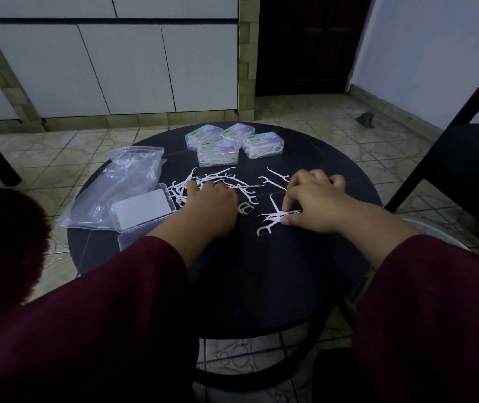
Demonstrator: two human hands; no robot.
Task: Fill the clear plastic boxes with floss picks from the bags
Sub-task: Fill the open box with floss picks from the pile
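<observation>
Both hands down among the loose picks, gathering for the open box.

Round dark table, smooth and matte; crinkly clear bags lie far left, soft and slippery. Four filled boxes sit at the far edge, while the open clear box, rigid thin plastic, waits at left. Left hand rests on the floss picks, fingers curled over the pile; right hand pinches a small bunch with curled fingertips. The picks look featherlight, stiff, springy and prone to tangle: best taken by the handles, bunched parallel.
</observation>
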